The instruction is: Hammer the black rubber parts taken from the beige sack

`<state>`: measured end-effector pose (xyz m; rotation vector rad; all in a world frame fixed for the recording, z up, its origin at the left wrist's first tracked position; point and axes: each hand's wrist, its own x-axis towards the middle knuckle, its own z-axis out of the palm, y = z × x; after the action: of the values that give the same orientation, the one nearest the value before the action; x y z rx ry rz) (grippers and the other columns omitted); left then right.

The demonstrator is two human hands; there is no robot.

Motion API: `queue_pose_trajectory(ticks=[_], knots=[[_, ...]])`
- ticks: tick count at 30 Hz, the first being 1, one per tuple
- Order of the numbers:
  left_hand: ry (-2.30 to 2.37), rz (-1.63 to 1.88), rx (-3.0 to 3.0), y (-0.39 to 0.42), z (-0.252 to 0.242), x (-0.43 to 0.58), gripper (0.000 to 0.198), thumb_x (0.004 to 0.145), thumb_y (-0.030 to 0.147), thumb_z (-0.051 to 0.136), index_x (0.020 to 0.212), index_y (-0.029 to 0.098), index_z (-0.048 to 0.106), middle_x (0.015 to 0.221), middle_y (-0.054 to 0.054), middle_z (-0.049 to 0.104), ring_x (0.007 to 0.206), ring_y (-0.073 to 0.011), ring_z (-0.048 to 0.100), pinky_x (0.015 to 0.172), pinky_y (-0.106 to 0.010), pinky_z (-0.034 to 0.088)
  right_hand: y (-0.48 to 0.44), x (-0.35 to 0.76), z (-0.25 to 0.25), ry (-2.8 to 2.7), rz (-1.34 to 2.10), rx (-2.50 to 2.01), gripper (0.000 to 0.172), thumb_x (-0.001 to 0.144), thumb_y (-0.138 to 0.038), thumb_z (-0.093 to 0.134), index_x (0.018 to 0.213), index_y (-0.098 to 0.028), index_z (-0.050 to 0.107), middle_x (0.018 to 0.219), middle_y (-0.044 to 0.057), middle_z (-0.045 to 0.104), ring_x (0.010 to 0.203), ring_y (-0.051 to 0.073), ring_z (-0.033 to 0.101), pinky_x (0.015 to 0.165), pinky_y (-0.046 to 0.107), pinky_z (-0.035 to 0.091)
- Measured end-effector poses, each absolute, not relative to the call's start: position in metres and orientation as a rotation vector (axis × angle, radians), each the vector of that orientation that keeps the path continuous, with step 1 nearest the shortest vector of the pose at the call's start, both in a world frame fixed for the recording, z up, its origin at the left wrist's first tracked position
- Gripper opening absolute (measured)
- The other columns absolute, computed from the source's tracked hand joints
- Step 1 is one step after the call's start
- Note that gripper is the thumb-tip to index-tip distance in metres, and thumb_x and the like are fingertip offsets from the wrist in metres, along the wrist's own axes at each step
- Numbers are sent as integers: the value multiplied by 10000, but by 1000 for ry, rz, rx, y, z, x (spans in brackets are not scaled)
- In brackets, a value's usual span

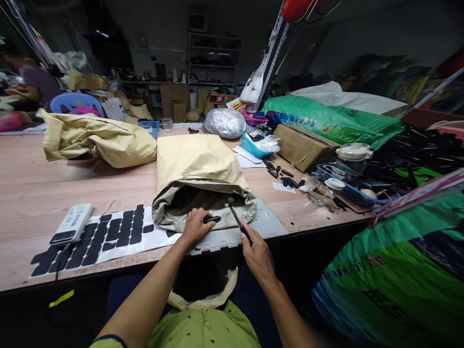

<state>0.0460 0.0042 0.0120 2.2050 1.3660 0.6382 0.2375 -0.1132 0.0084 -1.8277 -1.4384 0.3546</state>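
Observation:
A tan paper sack [195,157] lies on the table in front of me, its grey-lined mouth facing me and its inside dark. At the front of that mouth, my left hand [196,224] has its fingers closed on a small elongated black piece [211,219]. My right hand [256,251] grips the dark handle of a slim tool with a small shiny rounded metal head [229,202]. The tool's head is up at the right side of the sack's mouth, apart from the black piece. A grey board [270,222] lies partly under the sack.
At left are a white sheet with black stickers [126,227], a digital scale [72,223] and another paper sack [105,137]. Loose black pieces [288,181], a cardboard box [304,147] and jars [353,154] stand at right. A green sack [398,270] bulges beside the table. Someone [38,84] sits far left.

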Motion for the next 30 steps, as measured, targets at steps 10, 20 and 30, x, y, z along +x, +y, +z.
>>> queue_pose_trajectory(ticks=[10,20,30], knots=[[1390,609,2176,3,16,48,177,792,331,690,947,260,737,908,-8,672,918,-204,532,822,-321,369,-138,218,13,-1563,394,-1779,459,959,-291,366,1385,-261,535,1316,59,620,1189,166,593,1021,305,477],[1404,583,2157,4,16,48,195,786,355,692,956,273,741,911,-8,673,925,-211,534,822,-326,368,-140,215,16,-1545,482,-1804,462,951,-301,369,1376,-259,545,1319,55,617,1208,172,577,1064,330,445],[1391,563,2142,3,18,48,186,789,322,676,957,285,748,914,-10,663,928,-212,539,819,-316,375,-140,206,9,-1632,450,-1775,450,953,-289,375,1364,-265,556,1279,46,644,1161,165,608,1003,296,488]])
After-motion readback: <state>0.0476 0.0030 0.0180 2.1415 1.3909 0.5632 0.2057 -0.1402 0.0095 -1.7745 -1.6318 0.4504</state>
